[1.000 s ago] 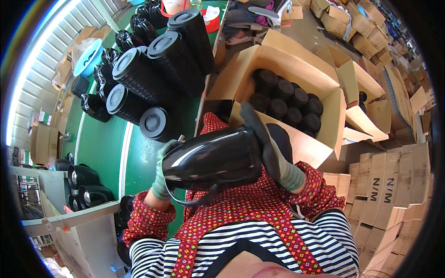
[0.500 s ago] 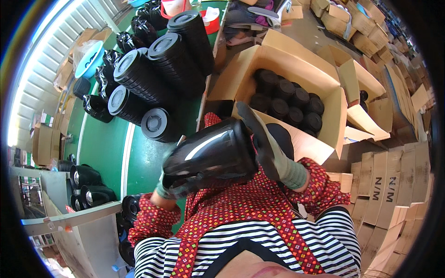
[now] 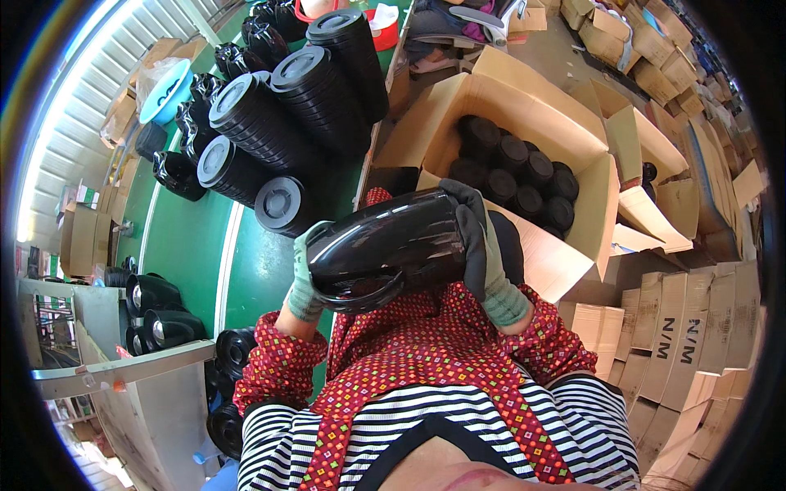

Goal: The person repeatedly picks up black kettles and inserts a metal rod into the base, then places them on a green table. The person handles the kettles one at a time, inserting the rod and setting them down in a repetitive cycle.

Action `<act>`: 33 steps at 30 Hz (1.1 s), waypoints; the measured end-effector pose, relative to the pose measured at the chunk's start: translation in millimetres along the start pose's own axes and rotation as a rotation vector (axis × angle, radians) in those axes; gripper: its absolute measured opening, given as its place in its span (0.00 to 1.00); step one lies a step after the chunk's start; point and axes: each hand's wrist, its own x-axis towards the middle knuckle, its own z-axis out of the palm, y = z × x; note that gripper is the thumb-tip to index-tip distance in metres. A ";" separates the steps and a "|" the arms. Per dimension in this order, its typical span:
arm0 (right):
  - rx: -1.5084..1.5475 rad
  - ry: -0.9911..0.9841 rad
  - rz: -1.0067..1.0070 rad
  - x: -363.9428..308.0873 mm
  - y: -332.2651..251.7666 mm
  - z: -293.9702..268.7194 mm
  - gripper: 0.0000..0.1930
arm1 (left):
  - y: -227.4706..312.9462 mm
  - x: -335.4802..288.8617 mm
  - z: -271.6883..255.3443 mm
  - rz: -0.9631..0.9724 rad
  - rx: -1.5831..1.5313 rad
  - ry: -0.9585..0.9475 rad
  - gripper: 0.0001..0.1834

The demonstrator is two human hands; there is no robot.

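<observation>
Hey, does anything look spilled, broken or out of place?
Nothing stands out. The shiny black vessel between the left hand and right hand shows no visible damage, no spill shows on the green table, and the black stacks may lean only from lens distortion.

Legible print only on the stacked brown cardboard cartons (image 3: pixel 676 372), right side; short black block-capital marking (image 3: pixel 665 338) on one carton face, matching marking (image 3: pixel 691 340) on the next; both turned sideways; anything else too small or blurred to read
</observation>
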 end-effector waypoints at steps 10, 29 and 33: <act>-0.351 -0.022 0.299 51.3 48.8 -64.1 0.23 | -29.9 -19.9 77.8 0.821 1.349 0.038 0.31; -0.161 -0.163 0.028 -14.6 72.5 -68.8 0.04 | -25.7 -87.6 -109.3 0.143 1.469 0.139 0.32; -0.141 -0.214 0.116 -5.5 49.8 -58.6 0.04 | -6.5 -90.5 -70.4 -0.045 1.075 0.301 0.23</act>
